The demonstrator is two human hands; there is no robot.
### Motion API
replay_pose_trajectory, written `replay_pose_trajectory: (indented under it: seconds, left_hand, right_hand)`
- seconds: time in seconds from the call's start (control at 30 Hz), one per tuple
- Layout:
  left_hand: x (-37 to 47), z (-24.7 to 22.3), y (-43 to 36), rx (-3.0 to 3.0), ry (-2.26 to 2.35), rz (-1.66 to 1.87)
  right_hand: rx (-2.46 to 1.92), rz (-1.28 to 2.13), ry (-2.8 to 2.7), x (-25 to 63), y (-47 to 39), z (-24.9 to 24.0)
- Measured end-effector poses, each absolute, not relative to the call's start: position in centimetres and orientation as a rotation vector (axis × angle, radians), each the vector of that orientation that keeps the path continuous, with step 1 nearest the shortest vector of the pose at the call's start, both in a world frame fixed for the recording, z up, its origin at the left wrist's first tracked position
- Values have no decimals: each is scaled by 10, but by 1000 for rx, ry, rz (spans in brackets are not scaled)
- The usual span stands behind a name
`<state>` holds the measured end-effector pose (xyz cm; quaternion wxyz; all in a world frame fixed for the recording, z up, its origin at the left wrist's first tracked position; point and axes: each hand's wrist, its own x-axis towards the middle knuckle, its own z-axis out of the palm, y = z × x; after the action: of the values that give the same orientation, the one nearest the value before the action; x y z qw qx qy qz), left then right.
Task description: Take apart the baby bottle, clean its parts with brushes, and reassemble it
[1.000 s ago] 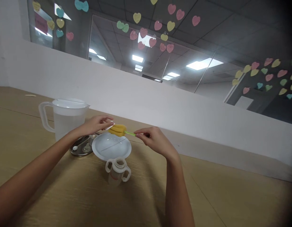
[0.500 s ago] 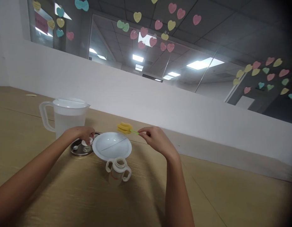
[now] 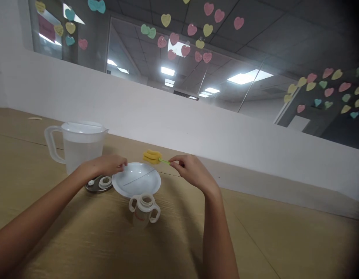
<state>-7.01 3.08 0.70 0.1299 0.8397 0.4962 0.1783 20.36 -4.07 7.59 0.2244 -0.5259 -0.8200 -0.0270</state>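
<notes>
My right hand point(image 3: 188, 170) pinches the thin green handle of a yellow sponge brush point(image 3: 152, 156), its head pointing left behind the bowl. Over the left rim of the white bowl point(image 3: 135, 190) is my left hand point(image 3: 111, 164), fingers loosely bent and apart, with nothing visible in them. Below that wrist, the metal tray point(image 3: 95, 189) bears a white ring-shaped bottle part point(image 3: 105, 182) and a small white piece point(image 3: 91, 182). A two-handled baby bottle point(image 3: 143, 213) stands uncapped in front of the bowl.
A clear pitcher point(image 3: 83, 149) of water stands behind my left forearm. The brown-covered table point(image 3: 269, 232) meets a white wall point(image 3: 179, 120) at the back. A flat pale piece point(image 3: 35, 118) lies at the far left.
My left hand has moved right, off the tray parts to the bowl's rim; the white ring now rests on the tray. My right hand keeps the sponge brush nearly still.
</notes>
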Motion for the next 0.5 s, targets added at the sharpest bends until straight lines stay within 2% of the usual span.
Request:
replay_pose_trajectory:
  seconds: [0.07,0.13,0.33,0.4,0.5]
  left_hand:
    - [-47,15,7,2458,1146,572]
    - [-24,12,-12,2492,958,459]
    - [7,-14,-22,2672,826,179]
    - [0,-8,-19,2629,816,247]
    - [-16,11,-11,2524,819,544]
  right_hand:
    - [-1457,-72,-2254,204,-42,77]
    - [-1467,-67,-2251,205,-43,78]
    - [-1489,-65,-2231,207,-45,80]
    - [-1477,-67,-2221,207,-45,80]
    - [-1422,-84,-2146,208,-48,82]
